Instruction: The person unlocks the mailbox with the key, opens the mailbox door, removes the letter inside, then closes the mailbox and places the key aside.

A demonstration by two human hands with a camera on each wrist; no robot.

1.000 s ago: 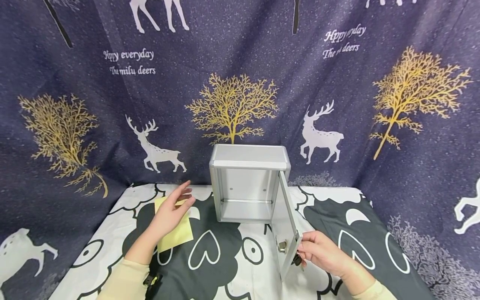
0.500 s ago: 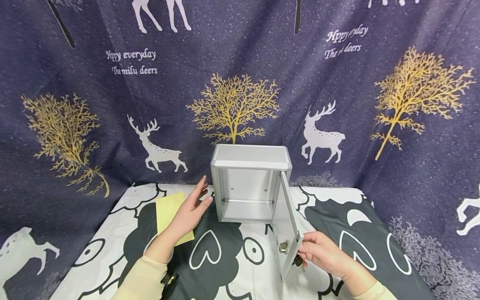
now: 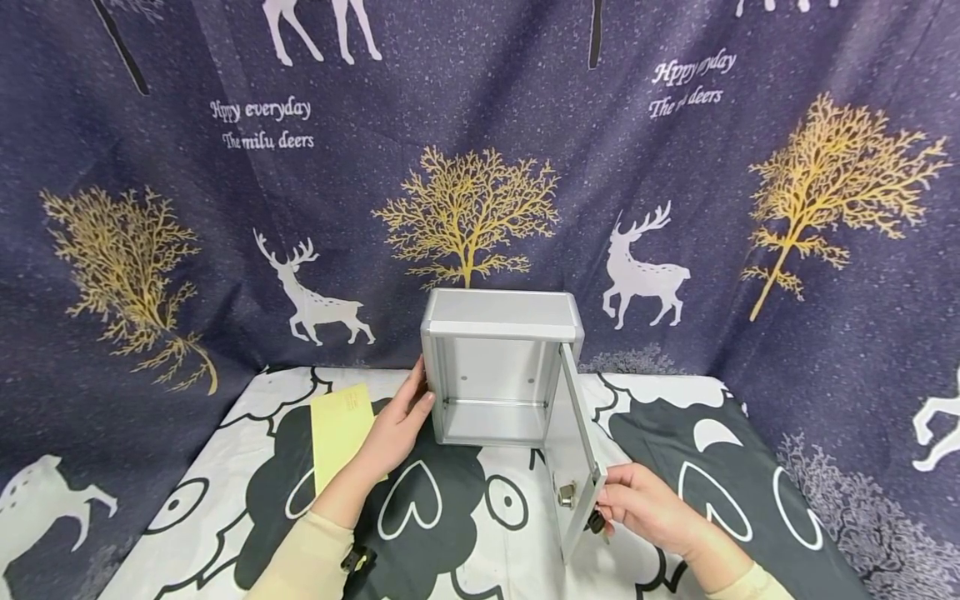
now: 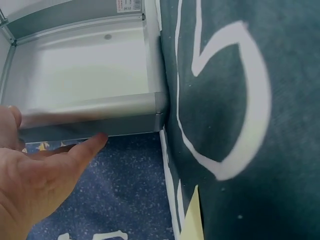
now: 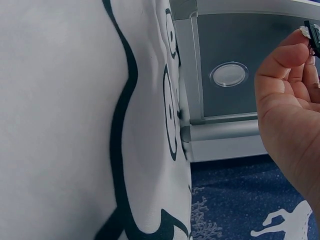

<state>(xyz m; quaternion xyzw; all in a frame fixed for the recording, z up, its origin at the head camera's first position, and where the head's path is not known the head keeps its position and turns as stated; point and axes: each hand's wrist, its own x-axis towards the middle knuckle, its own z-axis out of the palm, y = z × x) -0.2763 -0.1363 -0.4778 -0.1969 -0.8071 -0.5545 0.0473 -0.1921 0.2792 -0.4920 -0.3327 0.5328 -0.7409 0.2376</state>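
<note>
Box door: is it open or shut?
Open: in the head view, the door stands out from the right side of the box, leaving the inner back wall in sight.

1. The box (image 3: pixel 495 360) was seen as silvery metal, smooth and softly satin.
2. Its door (image 3: pixel 567 450) was faced in similarly smooth, greyish metal.
3. The lock (image 3: pixel 566 494) was finished in brighter, glossier metal.
4. The yellow sheet (image 3: pixel 336 429) was seen as smooth, matt paper.
5. The spread cover (image 3: pixel 517 542) and the backdrop (image 3: pixel 480 92) were seen as matt, printed cloth, lightly creased.
</note>
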